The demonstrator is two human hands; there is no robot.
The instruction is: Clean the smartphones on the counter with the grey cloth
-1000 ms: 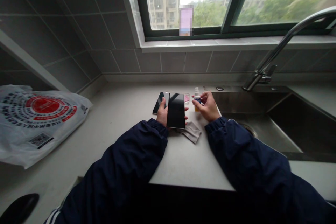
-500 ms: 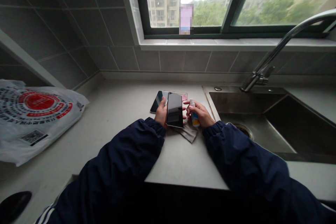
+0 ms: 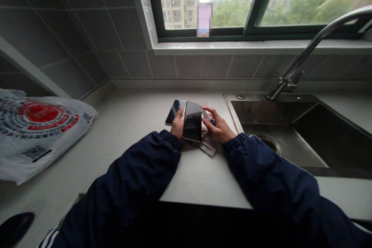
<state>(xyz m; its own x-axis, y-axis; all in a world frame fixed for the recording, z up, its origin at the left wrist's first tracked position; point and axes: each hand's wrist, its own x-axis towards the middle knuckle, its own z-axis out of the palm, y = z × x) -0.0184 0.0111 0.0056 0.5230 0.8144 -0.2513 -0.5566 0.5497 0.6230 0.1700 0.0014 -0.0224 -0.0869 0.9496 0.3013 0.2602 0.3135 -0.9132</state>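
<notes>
My left hand (image 3: 178,124) grips a black phone (image 3: 192,121) by its left edge, screen up, above the grey counter (image 3: 139,124). My right hand (image 3: 217,127) is closed round a small spray bottle (image 3: 207,115), its white top tilted toward the phone's right edge. A second black phone (image 3: 174,111) lies on the counter just behind my left hand. A grey cloth (image 3: 208,147) lies crumpled under both hands. A small pink thing peeks out behind the held phone.
A steel sink (image 3: 290,131) with a curved tap (image 3: 308,50) fills the right side. A white plastic bag with red print (image 3: 37,131) lies at the left. A dark round object (image 3: 14,228) sits at the bottom left. Tiled wall and window stand behind.
My right hand has brought the spray bottle from standing at the sink's edge leftward and tipped it toward the phone. My left hand holds the phone almost unmoved.
</notes>
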